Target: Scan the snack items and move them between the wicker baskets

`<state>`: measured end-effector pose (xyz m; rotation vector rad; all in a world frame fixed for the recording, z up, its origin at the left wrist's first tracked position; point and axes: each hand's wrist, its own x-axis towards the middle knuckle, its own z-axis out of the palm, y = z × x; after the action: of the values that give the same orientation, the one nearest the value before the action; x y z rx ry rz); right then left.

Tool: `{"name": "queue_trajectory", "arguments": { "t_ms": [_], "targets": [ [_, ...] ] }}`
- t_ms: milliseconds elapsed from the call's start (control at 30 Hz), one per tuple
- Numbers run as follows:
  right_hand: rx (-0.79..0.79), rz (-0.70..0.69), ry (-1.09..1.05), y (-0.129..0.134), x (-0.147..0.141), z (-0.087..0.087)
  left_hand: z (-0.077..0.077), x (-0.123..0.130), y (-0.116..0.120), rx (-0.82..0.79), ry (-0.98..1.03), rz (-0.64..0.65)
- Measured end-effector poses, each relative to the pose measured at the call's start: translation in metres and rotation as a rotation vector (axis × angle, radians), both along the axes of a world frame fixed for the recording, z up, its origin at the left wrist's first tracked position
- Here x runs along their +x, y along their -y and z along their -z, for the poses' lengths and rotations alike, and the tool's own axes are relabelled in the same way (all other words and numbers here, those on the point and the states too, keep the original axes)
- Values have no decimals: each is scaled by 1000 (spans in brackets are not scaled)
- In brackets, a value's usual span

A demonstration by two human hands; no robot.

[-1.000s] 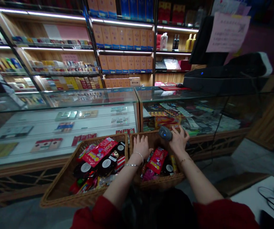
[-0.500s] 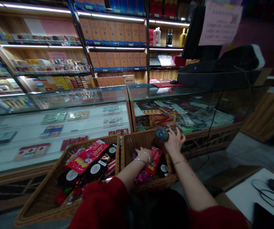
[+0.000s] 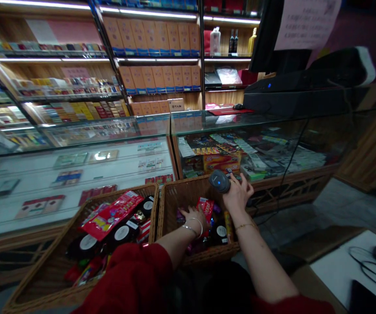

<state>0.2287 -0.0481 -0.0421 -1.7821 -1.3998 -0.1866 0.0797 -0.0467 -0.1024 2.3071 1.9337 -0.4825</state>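
Note:
My left hand [image 3: 194, 218] reaches down into the right wicker basket [image 3: 197, 258], its fingers spread over purple items and touching a red packet [image 3: 206, 206]. Whether anything lies under the palm is hidden. My right hand [image 3: 238, 194] is closed on a dark handheld scanner [image 3: 219, 181] with a small blue light, above the basket's right rim. Below it in the basket lie a black round pack with a white label [image 3: 221, 231] and a yellow tube-like item [image 3: 228, 224]. The left wicker basket [image 3: 40, 261] holds a large red packet [image 3: 112, 216] and several black round packs.
A glass display counter [image 3: 125, 131] runs behind both baskets, bearing a monitor and dark machine [image 3: 292, 93] at the right. Shelves with orange boxes [image 3: 148, 35] stand beyond. A white table [image 3: 364, 261] with a cable and a dark device is at the lower right.
My left hand has shifted slightly left and down inside the basket, and the red packet beside it now lies differently. The scanner stays in my right hand. The view has moved a little.

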Motion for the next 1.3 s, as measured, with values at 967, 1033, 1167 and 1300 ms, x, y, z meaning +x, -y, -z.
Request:
{"name": "queue_trajectory", "arguments": {
  "t_ms": [967, 1033, 1167, 1300],
  "targets": [
    [44, 41, 9, -1, -3, 9, 4, -17, -6, 100, 39, 212],
    [41, 44, 10, -1, -3, 9, 3, -16, -5, 103, 35, 214],
    [47, 38, -2, -1, -4, 8, 1, -14, -3, 81, 20, 205],
    [60, 26, -28, 0, -3, 8, -2, -13, -2, 81, 33, 194]
  ]
}}
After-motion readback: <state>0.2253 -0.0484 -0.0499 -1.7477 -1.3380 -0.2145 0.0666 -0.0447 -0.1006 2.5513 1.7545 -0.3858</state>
